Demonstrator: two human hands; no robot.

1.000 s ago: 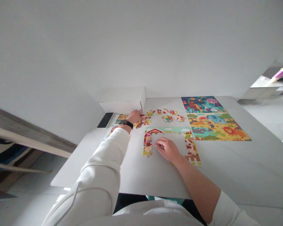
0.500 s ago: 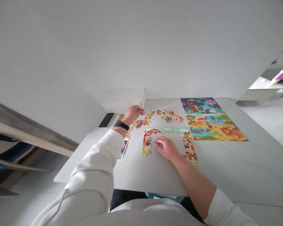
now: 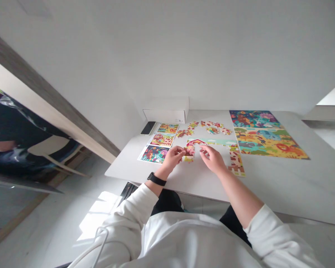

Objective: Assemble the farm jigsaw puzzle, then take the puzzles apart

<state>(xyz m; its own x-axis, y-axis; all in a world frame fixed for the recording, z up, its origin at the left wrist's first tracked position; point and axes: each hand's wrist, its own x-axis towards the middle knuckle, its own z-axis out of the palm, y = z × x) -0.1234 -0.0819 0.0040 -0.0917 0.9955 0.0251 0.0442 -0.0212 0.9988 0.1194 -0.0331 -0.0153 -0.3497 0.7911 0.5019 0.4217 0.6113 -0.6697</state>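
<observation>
A partly built farm jigsaw puzzle (image 3: 236,158) lies in front of me, with a red barn along its top and cow-patterned pieces down its right side. Its middle is bare tabletop. My left hand (image 3: 171,160), a black band on the wrist, is closed at the puzzle's left edge, thumb and fingertips pinching a puzzle piece (image 3: 189,150) that they partly cover. Inside the outline hovers my right hand (image 3: 213,159), its thumb and forefinger drawn together; whatever sits between them is too small to make out. Loose puzzle pieces (image 3: 212,130) are scattered beyond the barn.
At the left lies a sheet with three small pictures (image 3: 161,140), near a dark phone (image 3: 148,128). A white box (image 3: 166,115) stands against the wall. Two colourful animal pictures (image 3: 268,142) lie flat on the right. Past the partition, a person (image 3: 2,126) sits at far left.
My left hand has come back from the loose pieces to the puzzle's left edge. My right hand stays over the puzzle's middle. The camera view has shifted.
</observation>
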